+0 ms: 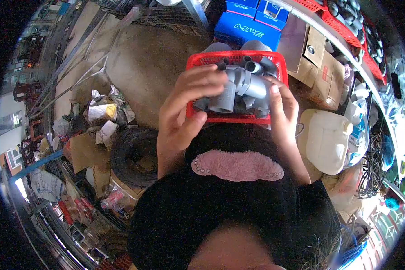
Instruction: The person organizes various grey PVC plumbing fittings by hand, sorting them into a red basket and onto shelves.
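Observation:
A red plastic basket [281, 72] in front of my body is heaped with grey plastic pipe fittings. On top lies a larger grey pipe fitting [244, 83] with a hexagonal collar in its middle and a wide open end facing down on the left. My left hand [184, 101] is at its left side, fingers stretched and thumb apart; the fingertips are slightly blurred over the fitting. My right hand [283, 105] grips the fitting's right end, thumb in front. The fingers behind it are partly hidden.
Behind the basket are blue MPE boxes [245, 31], with cardboard boxes [326, 81] to their right. A white jerrycan [326, 141] stands at right. A black coil of tubing [135, 155] and crumpled wrappings [105, 112] lie at left. Red baskets of fittings [339, 27] line the upper right.

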`<state>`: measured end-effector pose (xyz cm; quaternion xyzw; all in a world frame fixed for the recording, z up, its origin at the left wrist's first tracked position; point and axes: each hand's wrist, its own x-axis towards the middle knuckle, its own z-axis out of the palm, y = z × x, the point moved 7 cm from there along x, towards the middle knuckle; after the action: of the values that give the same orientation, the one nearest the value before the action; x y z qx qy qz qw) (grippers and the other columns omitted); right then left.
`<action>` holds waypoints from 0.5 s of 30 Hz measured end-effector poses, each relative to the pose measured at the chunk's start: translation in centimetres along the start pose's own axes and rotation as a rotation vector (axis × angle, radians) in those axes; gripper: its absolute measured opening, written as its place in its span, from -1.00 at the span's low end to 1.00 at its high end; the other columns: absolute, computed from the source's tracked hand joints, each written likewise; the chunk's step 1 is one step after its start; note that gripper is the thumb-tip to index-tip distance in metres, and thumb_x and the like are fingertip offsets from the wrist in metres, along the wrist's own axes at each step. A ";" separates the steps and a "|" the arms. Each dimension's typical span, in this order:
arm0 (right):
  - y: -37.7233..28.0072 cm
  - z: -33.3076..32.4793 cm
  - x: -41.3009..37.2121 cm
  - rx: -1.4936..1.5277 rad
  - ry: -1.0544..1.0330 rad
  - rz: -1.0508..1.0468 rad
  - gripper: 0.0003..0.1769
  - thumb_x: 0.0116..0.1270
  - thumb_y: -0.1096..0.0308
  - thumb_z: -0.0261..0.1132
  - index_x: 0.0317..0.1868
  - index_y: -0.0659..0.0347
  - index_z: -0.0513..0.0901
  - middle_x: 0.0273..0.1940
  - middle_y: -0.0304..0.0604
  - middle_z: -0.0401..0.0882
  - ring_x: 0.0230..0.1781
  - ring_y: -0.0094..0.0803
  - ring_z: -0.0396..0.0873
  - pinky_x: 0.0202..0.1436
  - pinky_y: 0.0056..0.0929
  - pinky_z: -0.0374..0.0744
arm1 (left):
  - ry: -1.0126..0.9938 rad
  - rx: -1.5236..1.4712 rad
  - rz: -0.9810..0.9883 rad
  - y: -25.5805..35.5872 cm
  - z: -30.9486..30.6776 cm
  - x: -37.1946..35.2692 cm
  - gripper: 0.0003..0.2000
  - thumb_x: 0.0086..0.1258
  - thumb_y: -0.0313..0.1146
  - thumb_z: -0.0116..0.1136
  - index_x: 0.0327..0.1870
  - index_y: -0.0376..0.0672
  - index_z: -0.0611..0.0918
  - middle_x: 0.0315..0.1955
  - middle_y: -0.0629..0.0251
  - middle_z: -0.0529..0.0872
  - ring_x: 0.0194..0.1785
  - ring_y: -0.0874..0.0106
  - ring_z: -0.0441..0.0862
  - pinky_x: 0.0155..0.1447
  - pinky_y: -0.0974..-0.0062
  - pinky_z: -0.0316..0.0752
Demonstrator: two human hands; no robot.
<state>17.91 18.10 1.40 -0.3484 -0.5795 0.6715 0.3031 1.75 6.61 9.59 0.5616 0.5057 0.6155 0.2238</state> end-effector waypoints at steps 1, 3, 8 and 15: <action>-0.3 0.0 -0.1 0.006 0.016 -0.013 -0.66 0.49 0.19 0.19 0.11 0.23 0.61 -0.07 -0.20 0.62 -0.03 -0.51 0.53 0.09 -0.54 0.46 | 0.042 0.035 -0.081 -0.4 -0.1 0.0 -0.65 0.26 -0.43 0.07 0.08 -0.25 0.63 0.07 0.13 0.65 0.30 0.23 0.41 0.35 0.30 0.26; -1.1 -0.1 -0.3 -0.016 0.026 -0.085 -0.67 0.47 0.22 0.22 0.11 0.23 0.61 -0.05 -0.18 0.62 -0.03 -0.49 0.53 0.10 -0.52 0.46 | 0.126 0.105 -0.244 -1.1 -0.3 -0.2 -0.62 0.29 -0.36 0.14 0.13 -0.25 0.60 0.07 0.10 0.65 0.24 0.28 0.47 0.29 0.35 0.32; -1.8 -0.3 -0.6 -0.080 -0.011 -0.140 -0.68 0.44 0.26 0.24 0.09 0.27 0.61 -0.02 -0.14 0.61 -0.02 -0.49 0.53 0.13 -0.49 0.46 | -0.042 0.311 -0.290 -1.7 0.5 -0.5 -0.58 0.19 -0.41 0.33 0.13 -0.16 0.63 0.03 0.15 0.68 0.13 0.31 0.57 0.22 0.36 0.40; -1.0 0.5 -0.6 -0.113 -0.071 -0.088 -0.65 0.47 0.22 0.20 0.09 0.32 0.60 -0.01 -0.17 0.64 0.02 -0.49 0.53 0.17 -0.46 0.44 | -0.204 0.511 0.083 -0.1 0.5 0.4 -0.61 0.26 -0.48 0.21 0.15 -0.11 0.63 0.17 0.06 0.57 0.24 0.16 0.51 0.36 0.28 0.32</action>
<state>17.84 17.49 2.55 -0.3150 -0.6418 0.6357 0.2912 2.07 7.21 9.62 0.6792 0.5959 0.4169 0.0991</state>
